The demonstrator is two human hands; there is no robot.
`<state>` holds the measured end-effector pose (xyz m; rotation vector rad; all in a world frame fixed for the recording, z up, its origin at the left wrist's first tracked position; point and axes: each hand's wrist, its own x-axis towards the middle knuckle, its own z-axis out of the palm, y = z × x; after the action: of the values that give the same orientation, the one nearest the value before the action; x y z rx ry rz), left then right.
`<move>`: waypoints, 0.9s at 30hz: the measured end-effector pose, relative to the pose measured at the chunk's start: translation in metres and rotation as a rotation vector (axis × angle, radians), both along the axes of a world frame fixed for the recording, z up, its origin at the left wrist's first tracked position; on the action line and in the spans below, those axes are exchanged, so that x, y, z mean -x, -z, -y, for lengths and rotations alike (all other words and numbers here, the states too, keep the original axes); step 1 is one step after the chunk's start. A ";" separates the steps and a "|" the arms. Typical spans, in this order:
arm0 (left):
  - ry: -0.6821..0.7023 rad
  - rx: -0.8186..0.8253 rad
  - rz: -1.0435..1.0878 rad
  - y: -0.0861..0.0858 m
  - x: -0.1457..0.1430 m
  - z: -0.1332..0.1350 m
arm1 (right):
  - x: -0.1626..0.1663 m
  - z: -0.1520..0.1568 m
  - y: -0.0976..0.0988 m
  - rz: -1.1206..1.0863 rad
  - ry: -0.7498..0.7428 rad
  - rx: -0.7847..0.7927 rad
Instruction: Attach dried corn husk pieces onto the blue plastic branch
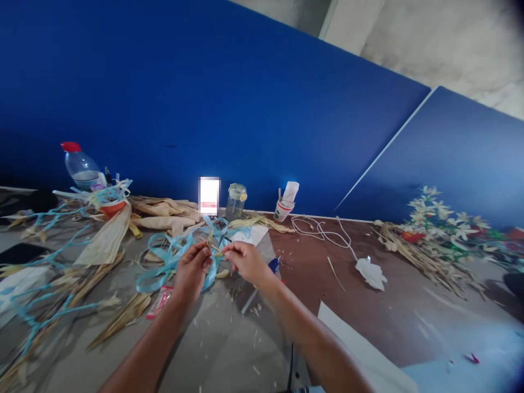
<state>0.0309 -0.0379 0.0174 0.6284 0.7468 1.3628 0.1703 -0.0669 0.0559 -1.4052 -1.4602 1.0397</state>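
A thin, pale strip (216, 249) sits between the two hands above the counter (196, 338), too small to tell whether stem or rolled leaf. The left hand (191, 267) pinches one end; the right hand (243, 258), drawn narrow, pinches the other. So slender a piece likely wants light, even pressure, with the blue ribbon (176, 244) looped beside the left hand kept out of the grip.

left hand (192, 267): pinching | right hand (247, 263): pinching | hands: near each other | left forearm (152, 339), right forearm (308, 334): bare, converging forward
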 end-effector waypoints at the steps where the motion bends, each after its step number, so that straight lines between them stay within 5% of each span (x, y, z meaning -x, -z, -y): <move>1: 0.015 0.020 0.009 0.000 0.000 0.000 | 0.002 -0.007 0.004 -0.049 0.048 -0.009; 14: 0.084 0.062 0.060 0.001 -0.004 0.003 | 0.032 -0.025 0.021 -0.402 0.161 -0.077; 27: 0.054 -0.008 0.015 0.005 -0.008 0.004 | 0.042 -0.026 0.031 -0.472 0.196 -0.080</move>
<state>0.0385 -0.0418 0.0126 0.6393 0.7080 1.3201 0.1280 -0.0412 0.0250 -1.1220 -0.9891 1.0832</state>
